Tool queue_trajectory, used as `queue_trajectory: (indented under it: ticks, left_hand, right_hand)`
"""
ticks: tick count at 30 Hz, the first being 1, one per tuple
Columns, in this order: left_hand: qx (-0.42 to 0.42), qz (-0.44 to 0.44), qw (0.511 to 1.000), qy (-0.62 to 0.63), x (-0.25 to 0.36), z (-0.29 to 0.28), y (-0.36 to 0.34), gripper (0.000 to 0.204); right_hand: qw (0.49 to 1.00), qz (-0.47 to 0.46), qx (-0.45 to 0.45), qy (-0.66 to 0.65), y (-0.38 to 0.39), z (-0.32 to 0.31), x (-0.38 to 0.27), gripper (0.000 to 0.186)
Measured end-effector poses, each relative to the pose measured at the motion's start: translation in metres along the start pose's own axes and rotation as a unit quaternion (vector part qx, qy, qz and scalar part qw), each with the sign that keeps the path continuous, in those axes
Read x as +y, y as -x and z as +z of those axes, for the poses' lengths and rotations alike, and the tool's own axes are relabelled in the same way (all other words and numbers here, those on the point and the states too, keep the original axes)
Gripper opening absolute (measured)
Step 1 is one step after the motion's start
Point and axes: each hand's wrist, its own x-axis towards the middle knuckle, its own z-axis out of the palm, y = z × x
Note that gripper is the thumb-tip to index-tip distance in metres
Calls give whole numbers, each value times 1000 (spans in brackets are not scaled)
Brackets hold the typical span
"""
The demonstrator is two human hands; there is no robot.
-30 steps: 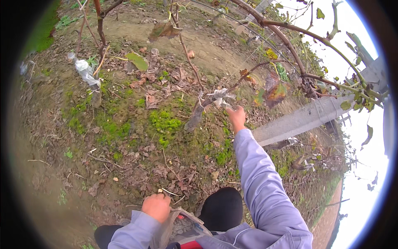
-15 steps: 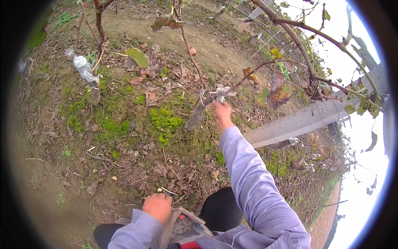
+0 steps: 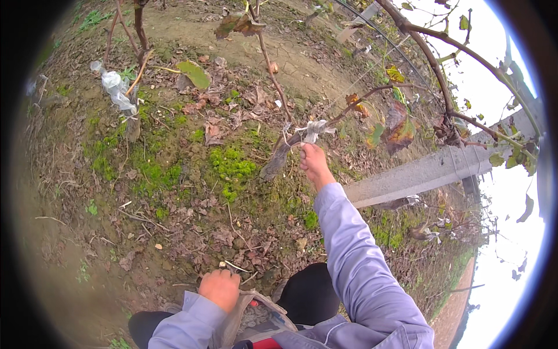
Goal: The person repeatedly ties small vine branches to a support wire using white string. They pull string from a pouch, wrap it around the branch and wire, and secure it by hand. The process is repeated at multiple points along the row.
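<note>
My right hand (image 3: 315,164) reaches forward to a grapevine trunk (image 3: 278,158), its fingers pinched together at a whitish plastic film strip (image 3: 314,131) tied round the vine. A thin end of the strip seems to run into the fingertips. The film's crumpled loose end sticks out beyond the hand. Low in view, my left hand (image 3: 220,289) is closed at the left rim of an open cloth bag (image 3: 273,304). A small pale tip (image 3: 222,264) shows by its knuckles; what the fingers hold is hidden. Clear crumpled plastic lies inside the bag.
A second vine wrapped in white film (image 3: 118,91) stands at the left. A grey concrete post (image 3: 418,177) slants in from the right, below vine canes (image 3: 430,55) with browning leaves. Moss (image 3: 231,166) and dry leaves cover the soil. My dark-clad knee (image 3: 311,294) is beside the bag.
My right hand has drawn slightly down and to the right at the film strip, and its wrist has turned a little. The left hand stays at the bag.
</note>
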Motion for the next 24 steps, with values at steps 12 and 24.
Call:
queue_trajectory:
  ticks: [12,24]
  left_hand:
    - [-26,-11,1000,-3,-1,-6,1,17]
    - [-29,-13,999,-4,-1,-9,6,17]
  right_hand:
    - [984,115,-79,-106,-5,-8,-8,15]
    - [993,77,-15,-84,-6,13,-7,21]
